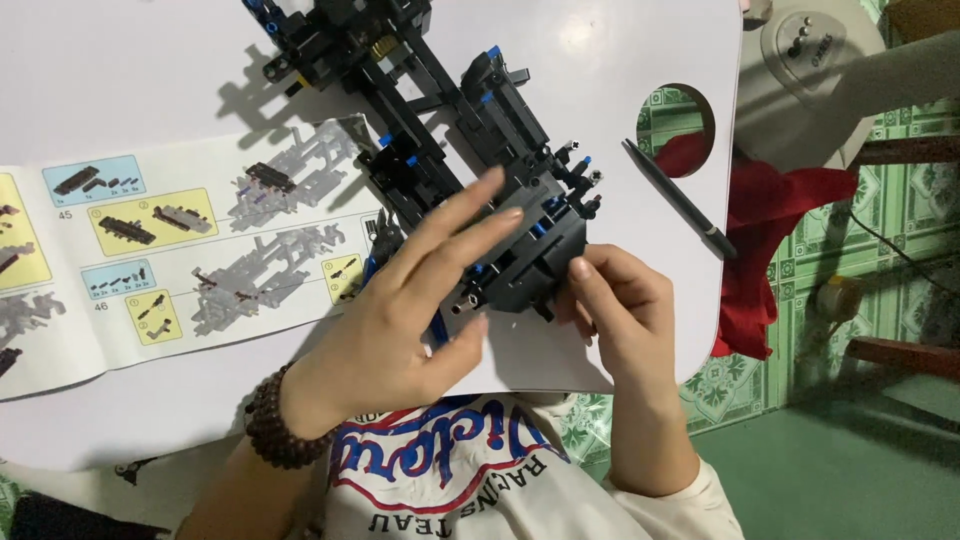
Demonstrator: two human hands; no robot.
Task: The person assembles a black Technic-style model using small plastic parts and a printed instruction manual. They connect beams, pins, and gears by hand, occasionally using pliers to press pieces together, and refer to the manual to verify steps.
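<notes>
A long black brick-built model (470,140) with small blue pins lies across a white tabletop (150,90). My left hand (415,300) rests flat on the model's near end, fingers spread over the top and thumb under its lower edge. My right hand (615,305) pinches the same end from the right side, fingertips pressed against the black block. A dark bead bracelet (280,425) circles my left wrist.
An open instruction booklet (170,250) with coloured step boxes lies at the left. A dark pen (680,200) lies by a round hole (678,128) in the tabletop. Red cloth (770,230), a white fan base (810,70) and green tiled floor (900,220) lie to the right.
</notes>
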